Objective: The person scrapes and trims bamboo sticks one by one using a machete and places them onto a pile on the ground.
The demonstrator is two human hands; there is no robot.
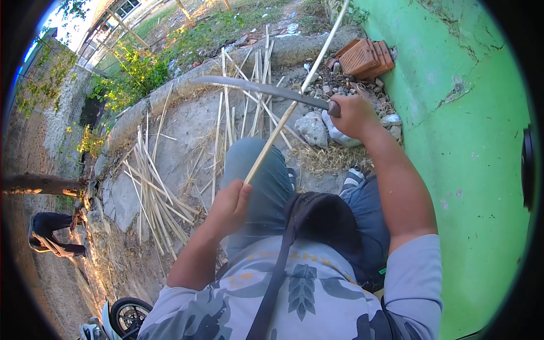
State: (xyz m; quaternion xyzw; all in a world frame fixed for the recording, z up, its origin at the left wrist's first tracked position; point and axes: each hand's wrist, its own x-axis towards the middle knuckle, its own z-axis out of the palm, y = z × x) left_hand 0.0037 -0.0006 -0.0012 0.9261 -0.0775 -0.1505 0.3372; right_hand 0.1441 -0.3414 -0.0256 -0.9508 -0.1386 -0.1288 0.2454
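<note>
My left hand (229, 207) is closed around the lower end of a long, pale bamboo strip (273, 137), just above my left knee. The strip slants up and to the right, past the top of the view. My right hand (354, 116) grips the dark handle of a machete (277, 90), whose long, curved blade points left. The blade crosses the strip a little below its middle; whether it touches or only passes over it I cannot tell. Loose split strips (156, 195) lie in a heap on the ground left of my knees, and more strips (258, 85) lie ahead.
A green wall (453, 170) runs along my right. Stacked clay roof tiles (365, 58) and stones (311, 129) lie at its foot. A low concrete curb (187, 85) bounds the ground ahead. Left stand a shrub (139, 73), another person (54, 233) and a motorcycle wheel (129, 316).
</note>
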